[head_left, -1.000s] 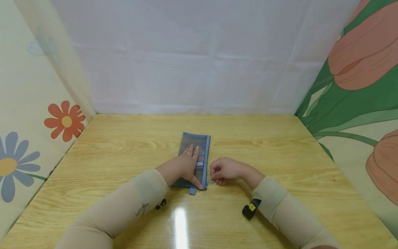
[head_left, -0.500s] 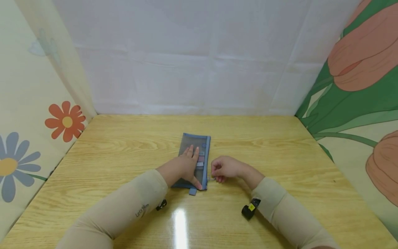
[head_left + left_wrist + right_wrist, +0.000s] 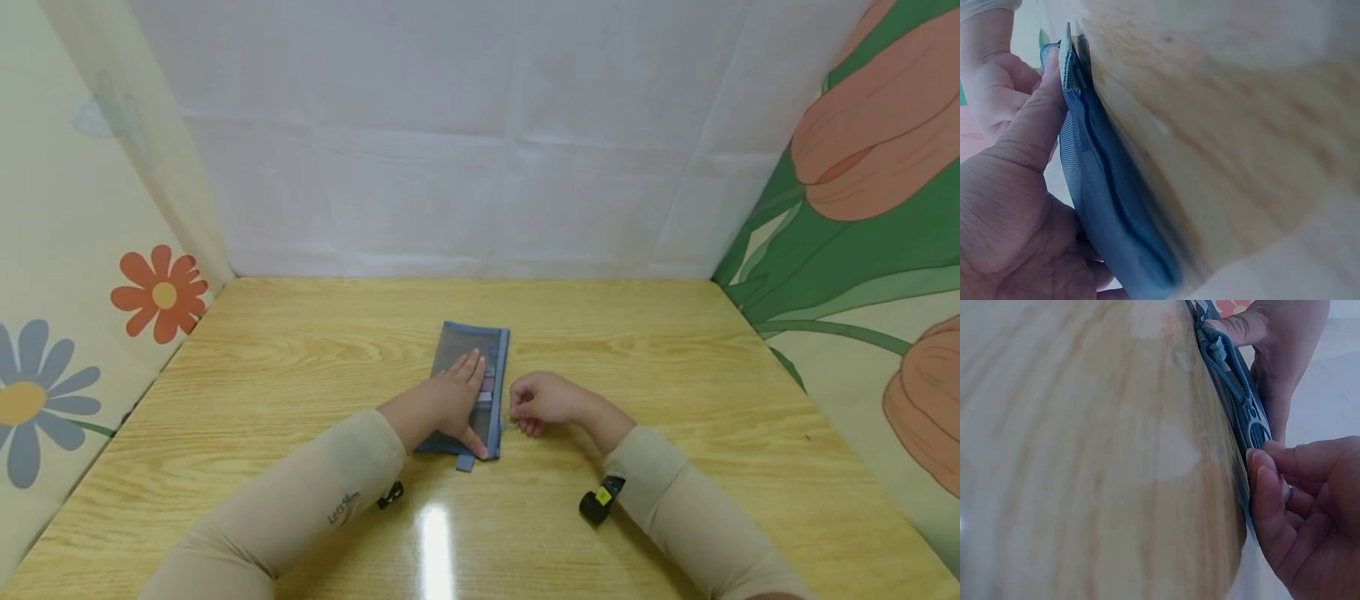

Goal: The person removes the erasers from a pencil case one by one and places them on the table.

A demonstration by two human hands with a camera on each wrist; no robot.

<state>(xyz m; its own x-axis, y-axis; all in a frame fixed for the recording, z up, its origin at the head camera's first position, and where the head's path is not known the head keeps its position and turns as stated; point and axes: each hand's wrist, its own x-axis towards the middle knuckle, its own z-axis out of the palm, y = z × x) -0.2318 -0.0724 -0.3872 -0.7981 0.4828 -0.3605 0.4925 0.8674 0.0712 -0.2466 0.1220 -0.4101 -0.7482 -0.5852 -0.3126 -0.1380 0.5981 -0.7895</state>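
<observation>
A blue mesh zip pouch lies flat on the wooden table, its zipper edge along the right side. My left hand presses on it with straight fingers spread, thumb near the close right corner. Through the mesh show a pinkish and a whitish item, their kind unclear. My right hand is just right of the zipper edge, thumb and forefinger pinching the zipper pull. In the right wrist view that zipper pull is a ring-ended tag joined to a knotted blue cord. The left wrist view shows the pouch's layered edge.
The wooden table extends around the pouch on every side. A white cloth backdrop rises behind its far edge. Flower-printed panels flank it left and right. A small fabric tab sticks out from the pouch's near edge.
My right hand has crept slightly forward, away from me, along the zipper edge with the zipper pull. My left hand stays pressed on the pouch in the same place.
</observation>
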